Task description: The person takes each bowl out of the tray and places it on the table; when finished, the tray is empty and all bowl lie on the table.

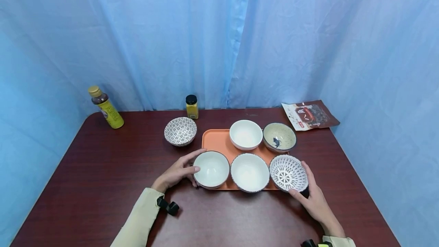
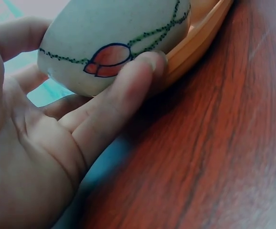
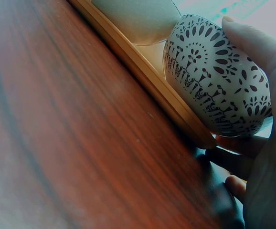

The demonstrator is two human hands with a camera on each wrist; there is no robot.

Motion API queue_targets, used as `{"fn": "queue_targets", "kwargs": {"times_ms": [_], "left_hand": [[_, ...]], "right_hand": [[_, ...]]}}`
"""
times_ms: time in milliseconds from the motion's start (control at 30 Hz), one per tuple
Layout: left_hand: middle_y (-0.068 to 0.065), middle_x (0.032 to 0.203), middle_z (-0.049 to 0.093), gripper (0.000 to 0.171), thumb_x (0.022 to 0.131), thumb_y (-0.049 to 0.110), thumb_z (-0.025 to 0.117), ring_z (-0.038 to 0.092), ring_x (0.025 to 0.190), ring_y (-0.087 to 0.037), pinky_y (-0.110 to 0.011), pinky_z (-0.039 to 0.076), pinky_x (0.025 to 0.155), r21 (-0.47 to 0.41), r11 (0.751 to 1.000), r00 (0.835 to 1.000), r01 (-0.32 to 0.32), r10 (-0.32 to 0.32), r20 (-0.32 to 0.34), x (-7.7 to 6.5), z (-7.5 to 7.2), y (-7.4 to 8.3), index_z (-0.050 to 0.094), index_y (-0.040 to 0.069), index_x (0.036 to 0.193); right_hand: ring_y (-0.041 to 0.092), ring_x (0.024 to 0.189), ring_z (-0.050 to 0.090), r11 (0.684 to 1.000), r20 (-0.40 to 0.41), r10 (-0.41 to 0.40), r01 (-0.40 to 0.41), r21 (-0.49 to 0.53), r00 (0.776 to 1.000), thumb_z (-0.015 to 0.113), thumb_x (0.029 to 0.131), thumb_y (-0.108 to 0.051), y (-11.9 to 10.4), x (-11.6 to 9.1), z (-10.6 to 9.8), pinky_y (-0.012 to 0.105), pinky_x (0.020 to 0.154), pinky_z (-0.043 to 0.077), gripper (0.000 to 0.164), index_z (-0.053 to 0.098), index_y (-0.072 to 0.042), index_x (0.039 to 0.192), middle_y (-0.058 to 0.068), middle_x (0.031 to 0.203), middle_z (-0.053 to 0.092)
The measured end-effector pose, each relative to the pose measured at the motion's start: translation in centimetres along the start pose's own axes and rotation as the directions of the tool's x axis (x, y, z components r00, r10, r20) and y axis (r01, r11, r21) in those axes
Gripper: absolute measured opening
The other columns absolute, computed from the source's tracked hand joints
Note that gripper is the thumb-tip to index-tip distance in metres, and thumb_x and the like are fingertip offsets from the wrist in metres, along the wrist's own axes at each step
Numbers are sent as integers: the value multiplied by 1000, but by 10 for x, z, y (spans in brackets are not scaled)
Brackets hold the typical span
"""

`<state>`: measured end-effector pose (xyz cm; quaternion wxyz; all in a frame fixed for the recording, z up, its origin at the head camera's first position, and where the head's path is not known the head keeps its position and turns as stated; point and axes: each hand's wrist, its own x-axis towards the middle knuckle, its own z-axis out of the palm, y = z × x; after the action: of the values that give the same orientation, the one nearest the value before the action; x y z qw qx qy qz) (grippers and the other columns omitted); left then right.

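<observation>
Blue curtains behind, my left hand (image 1: 177, 171) cupped the plain bowl (image 1: 211, 169), my right (image 1: 313, 197) the patterned bowl (image 1: 288, 172); I judged lifting each straight up safest.

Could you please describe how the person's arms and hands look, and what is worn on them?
Both hands, left hand and right hand, are bare, without gloves or rings in view. Each arm has a pale beige long sleeve. A small black device sits at the left wrist; a similar one at the right cuff.
</observation>
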<state>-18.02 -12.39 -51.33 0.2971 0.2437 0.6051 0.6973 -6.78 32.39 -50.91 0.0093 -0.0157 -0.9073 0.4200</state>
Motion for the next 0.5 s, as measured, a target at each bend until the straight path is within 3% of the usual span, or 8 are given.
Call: {"fn": "queue_targets", "kwargs": {"times_ms": [500], "left_hand": [[-30,150,41,64,99,2,52,72,67,-21,-48,63,59,-32,999,999,-37,37,-1,0,-1,-2,27,6,158]], "right_hand": [[42,147,22,1000,-4,1,-1,-3,1000,70,92,-28,0,-1,0,69,107,31,99,0,-24,163,20,167,13]]}}
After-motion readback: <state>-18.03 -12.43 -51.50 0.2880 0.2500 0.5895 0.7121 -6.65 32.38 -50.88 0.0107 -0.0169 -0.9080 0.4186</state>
